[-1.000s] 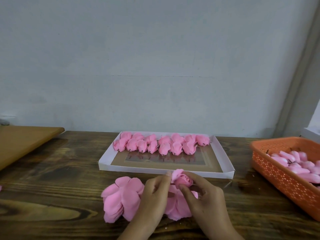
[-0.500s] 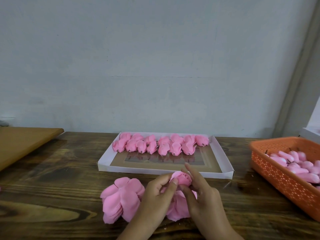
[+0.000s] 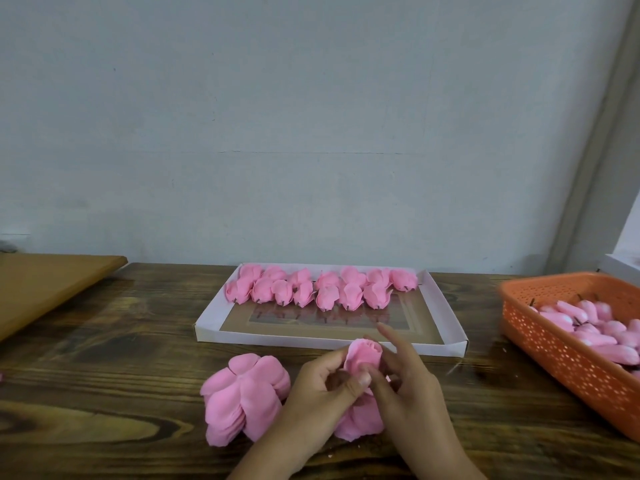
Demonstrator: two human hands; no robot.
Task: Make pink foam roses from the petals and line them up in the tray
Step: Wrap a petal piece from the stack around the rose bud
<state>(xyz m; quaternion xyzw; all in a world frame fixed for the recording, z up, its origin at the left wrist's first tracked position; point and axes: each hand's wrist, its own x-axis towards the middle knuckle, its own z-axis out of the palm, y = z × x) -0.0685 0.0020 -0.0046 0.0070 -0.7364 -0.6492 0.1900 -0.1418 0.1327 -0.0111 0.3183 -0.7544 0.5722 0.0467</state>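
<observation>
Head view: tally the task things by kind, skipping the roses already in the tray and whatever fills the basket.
White tray: 1
Orange basket: 1
Petal stacks: 2
Half-made rose: 1
Total: 5

Front half of the white tray [image 3: 446, 308] is sitting bare, so a hand could drop straight in there, while finished roses [image 3: 320, 289] are crowding the back rows. The petal pile [image 3: 242, 400] is blocking the left side and the orange basket [image 3: 568, 358] is hemming in the right.
</observation>
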